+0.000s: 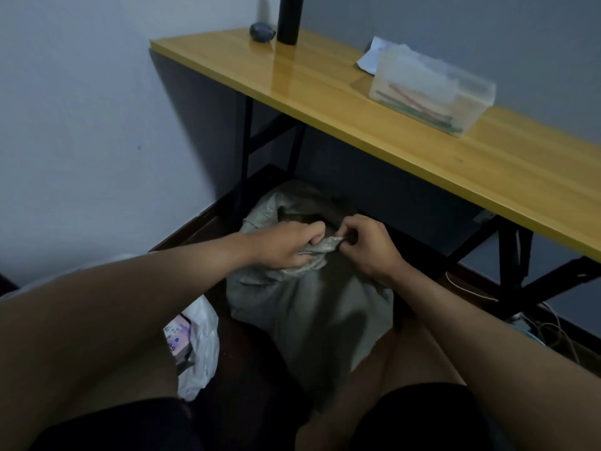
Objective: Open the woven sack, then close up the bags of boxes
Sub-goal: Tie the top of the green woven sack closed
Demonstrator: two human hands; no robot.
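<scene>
- Nearest the camera, two bare knees in dark shorts are being held apart, with the dark floor showing between them.
- Both forearms are being stretched forward and inward over the knees, the left one crossing from the lower left, the right one from the lower right.
- A white plastic bag is lying on the floor just beside the left knee, with pale printed boxes showing at its open mouth.
- The woven sack, grey and slumped, is standing on the floor between the knees and partly under the bench.
- The bunched neck of the sack is being gripped by the left hand, knuckles up, fingers curled round the gathered cloth.
- The same twisted end is being pinched by the right hand, with the thumb and curled fingers closed on its tip; the two hands are almost touching.
- Behind the hands, a dark opening is showing in the upper part of the sack.
- Loose cables are lying on the floor at the right, near a black bench leg.
- On the yellow bench top, a clear plastic box of thin coloured sticks is standing, with white paper at its far side.
- Farther back, a black cylinder and a small dark round object are standing at the bench's far end, against the grey wall.
</scene>
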